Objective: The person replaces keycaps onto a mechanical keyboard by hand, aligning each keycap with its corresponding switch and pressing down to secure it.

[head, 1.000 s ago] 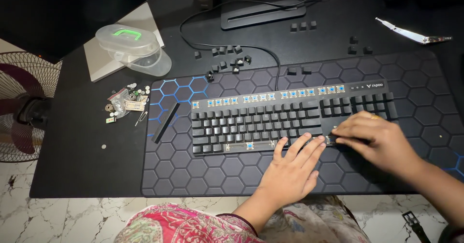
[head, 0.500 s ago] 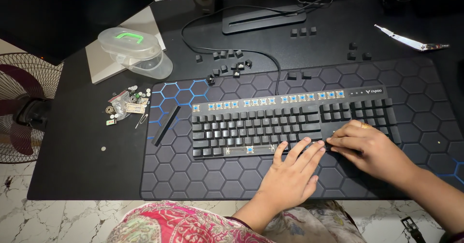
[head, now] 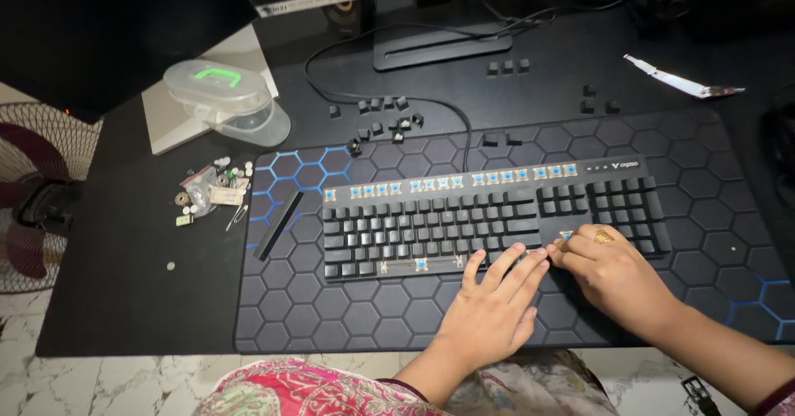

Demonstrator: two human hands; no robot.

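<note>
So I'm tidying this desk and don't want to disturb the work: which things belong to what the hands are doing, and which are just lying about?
In use:
keyboard
left hand and right hand, at its lower right edge
loose keycaps
mat

Lying about:
clear box
small parts
fan
monitor stand
white strip

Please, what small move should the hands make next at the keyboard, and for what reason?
Probably the right hand should press or seat the key under its fingertips near the arrow cluster, while the left hand steadies the keyboard. Both hands rest at the lower right edge. The top row and spacebar slot show bare blue switches, and loose keycaps lie behind.
</note>
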